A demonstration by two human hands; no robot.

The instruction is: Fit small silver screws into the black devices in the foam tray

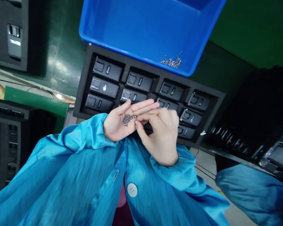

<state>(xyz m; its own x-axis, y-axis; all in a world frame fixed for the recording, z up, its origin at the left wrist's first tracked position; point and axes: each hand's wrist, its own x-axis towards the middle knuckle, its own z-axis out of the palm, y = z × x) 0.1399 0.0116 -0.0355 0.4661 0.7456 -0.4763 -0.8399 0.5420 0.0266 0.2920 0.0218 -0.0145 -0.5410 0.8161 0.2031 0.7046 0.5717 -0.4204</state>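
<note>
Palm up, my left hand [119,122] carries a small pile of metal screws [127,119], its fingers stretched out to the right. Over those fingers, my right hand [161,131] is closed in a pinch, thumb against forefinger. A tiny metal piece, seemingly a screw, shows at its fingertips. Both hands are above the near edge of a black foam tray [85,84]. Rows of black cases marked "Riton" sit in its compartments, such as one case [108,69] at the upper left. My hands hide some of the cases in the middle.
A blue bin [141,28] overlaps the tray's far edge, with loose screws [172,62] in its near right corner. Another foam tray [23,34] lies at upper left, and dark trays [4,135] stand at left. A blue sleeve [254,191] shows at lower right.
</note>
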